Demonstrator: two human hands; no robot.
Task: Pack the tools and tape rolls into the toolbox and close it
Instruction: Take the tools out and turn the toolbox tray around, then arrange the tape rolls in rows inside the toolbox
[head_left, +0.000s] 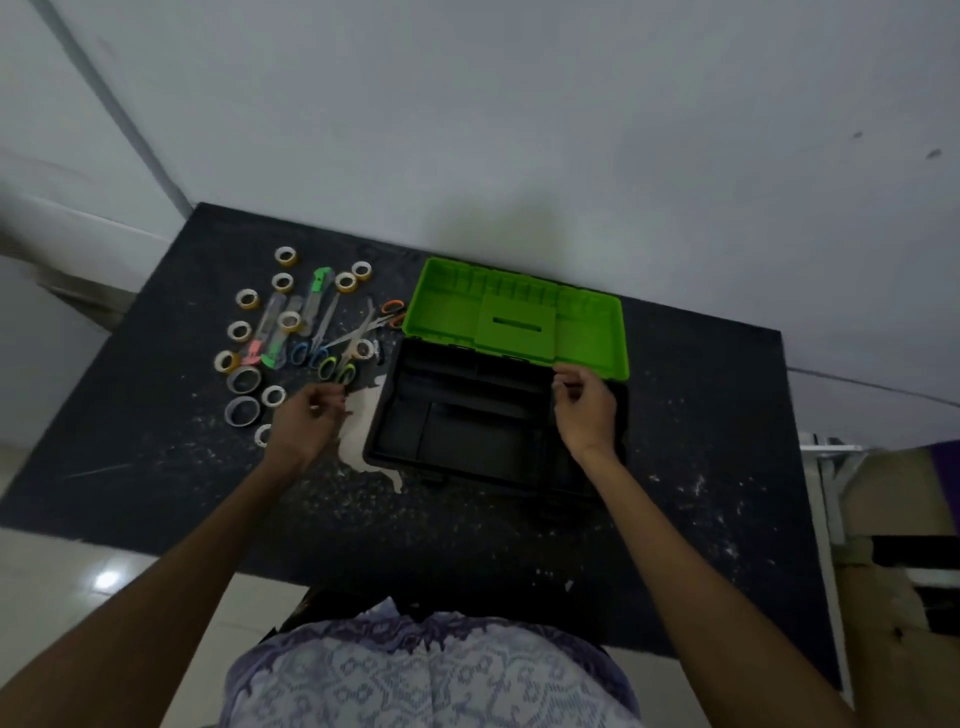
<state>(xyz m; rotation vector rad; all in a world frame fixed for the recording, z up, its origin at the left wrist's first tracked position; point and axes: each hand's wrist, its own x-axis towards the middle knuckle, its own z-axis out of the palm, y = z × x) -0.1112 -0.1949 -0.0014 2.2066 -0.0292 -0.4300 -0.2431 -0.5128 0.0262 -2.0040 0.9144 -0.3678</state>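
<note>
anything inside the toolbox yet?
No tools or tape show inside the toolbox, only bare black compartments. The right hand and wrist cover its right end, so that part can't be checked. It is dark inside.

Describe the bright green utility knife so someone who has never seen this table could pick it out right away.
Start at the open toolbox with its raised green lid, then look left to the scatter of tape rolls and tools on the dark table. Near the far end of that scatter lies the green utility knife. Its vivid green end, pointing away from the person, sets it apart from the grey and pink knives beside it.
</note>
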